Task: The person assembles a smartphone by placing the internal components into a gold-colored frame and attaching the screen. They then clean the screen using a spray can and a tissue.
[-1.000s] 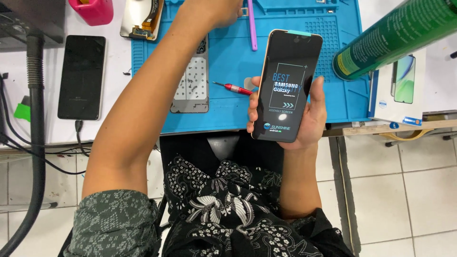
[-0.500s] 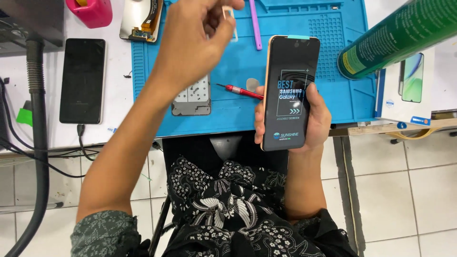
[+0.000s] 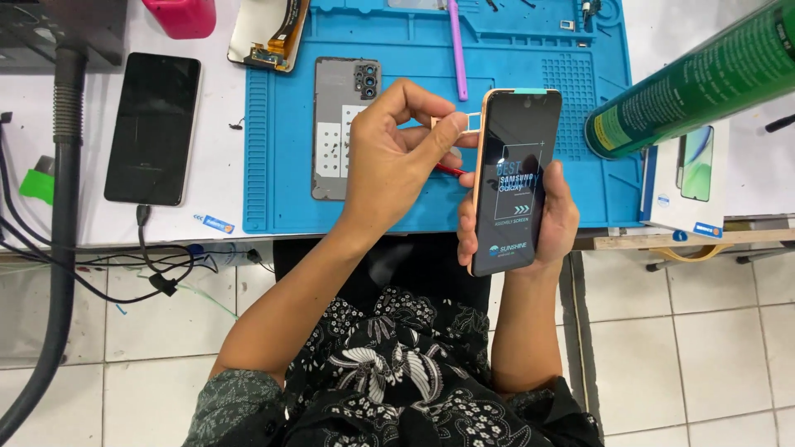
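My right hand [image 3: 553, 222] grips an upright smartphone [image 3: 517, 178] with a dark film printed on its screen and a peach-coloured frame. My left hand [image 3: 396, 157] pinches a small peach card tray [image 3: 465, 122] between thumb and forefinger, right at the phone's upper left edge. Both hands hover over the near edge of the blue work mat [image 3: 431, 149]. A red-handled tool [image 3: 450, 170] lies on the mat, partly hidden behind my left hand.
A grey phone back cover [image 3: 335, 124] lies on the mat. A black phone [image 3: 153, 128] sits at the left on the white table, with cables below. A purple pry stick [image 3: 456, 45], a green cylinder [image 3: 696, 83], a phone box [image 3: 691, 178] and a pink container [image 3: 182, 16] surround them.
My left hand has come back from the far part of the mat toward the phone, now holding the small tray at the phone's edge. The phone has stayed in my right hand.
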